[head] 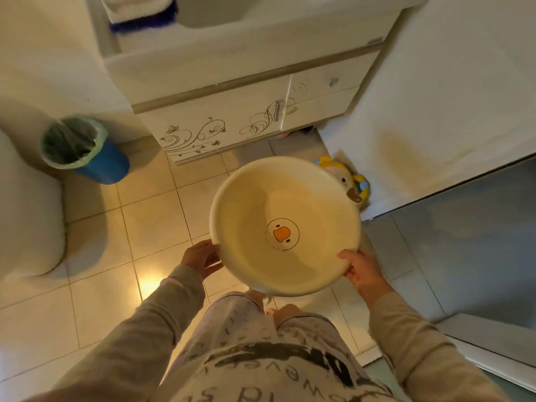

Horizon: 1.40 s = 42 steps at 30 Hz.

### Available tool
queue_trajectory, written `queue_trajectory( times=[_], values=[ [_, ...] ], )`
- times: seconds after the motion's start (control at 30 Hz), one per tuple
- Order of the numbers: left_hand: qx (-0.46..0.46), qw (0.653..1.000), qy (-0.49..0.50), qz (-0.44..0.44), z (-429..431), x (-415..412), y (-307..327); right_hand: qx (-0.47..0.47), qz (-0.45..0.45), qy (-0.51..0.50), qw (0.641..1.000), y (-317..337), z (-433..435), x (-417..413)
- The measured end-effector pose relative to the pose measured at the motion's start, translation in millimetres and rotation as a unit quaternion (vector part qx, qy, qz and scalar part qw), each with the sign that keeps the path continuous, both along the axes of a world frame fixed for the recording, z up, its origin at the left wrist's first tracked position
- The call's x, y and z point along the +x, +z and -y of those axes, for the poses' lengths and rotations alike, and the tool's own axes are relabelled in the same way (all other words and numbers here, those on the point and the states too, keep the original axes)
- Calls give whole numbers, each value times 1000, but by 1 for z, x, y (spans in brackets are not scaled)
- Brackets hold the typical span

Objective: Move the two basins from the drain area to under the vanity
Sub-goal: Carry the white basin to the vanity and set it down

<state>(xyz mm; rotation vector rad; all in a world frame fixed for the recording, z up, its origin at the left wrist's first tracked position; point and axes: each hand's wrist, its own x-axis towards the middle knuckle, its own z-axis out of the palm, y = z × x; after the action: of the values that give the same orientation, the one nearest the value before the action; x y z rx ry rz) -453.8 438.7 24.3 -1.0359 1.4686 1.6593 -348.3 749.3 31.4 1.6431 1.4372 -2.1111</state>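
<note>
A round cream basin with an orange duck print on its bottom is held in the air above the tiled floor, tilted a little toward me. My left hand grips its rim on the left. My right hand grips the rim on the right, thumb inside. Only this one basin is in view. The white vanity with brown swirl decals stands just beyond it, and a dark gap shows under its right end.
A blue bin with a plastic liner stands left of the vanity. A white toilet fills the far left. A yellow duck item lies on the floor by the right wall. A grey-floored area lies behind a sill on the right.
</note>
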Motion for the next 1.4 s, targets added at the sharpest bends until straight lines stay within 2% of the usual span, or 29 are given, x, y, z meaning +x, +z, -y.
queue_trajectory(
  times=[0.2, 0.4, 0.6, 0.73, 0.9, 1.1, 1.4],
  values=[
    [-14, 1000, 8, 21, -6, -23, 1, 3, 2, 34, 999, -5, -14, -41],
    [-34, 996, 74, 48, -20, -33, -9, -16, 21, 99, 995, -18, -32, -81],
    [-58, 982, 163, 75, -32, -40, -33, -55, 53, 182, 980, -59, -48, -130],
    [-68, 979, 168, 97, -42, -46, -67, -37, 92, 201, 974, -100, -55, -157],
    [-66, 979, 156, 113, -51, -59, -144, -33, 124, 203, 971, -171, -62, -175],
    [-58, 981, 150, 106, -53, -75, -279, -38, 134, 198, 970, -308, -60, -191],
    [-23, 995, 82, 47, -28, -161, -457, -35, 68, 156, 985, -502, -35, -269]
  ],
)
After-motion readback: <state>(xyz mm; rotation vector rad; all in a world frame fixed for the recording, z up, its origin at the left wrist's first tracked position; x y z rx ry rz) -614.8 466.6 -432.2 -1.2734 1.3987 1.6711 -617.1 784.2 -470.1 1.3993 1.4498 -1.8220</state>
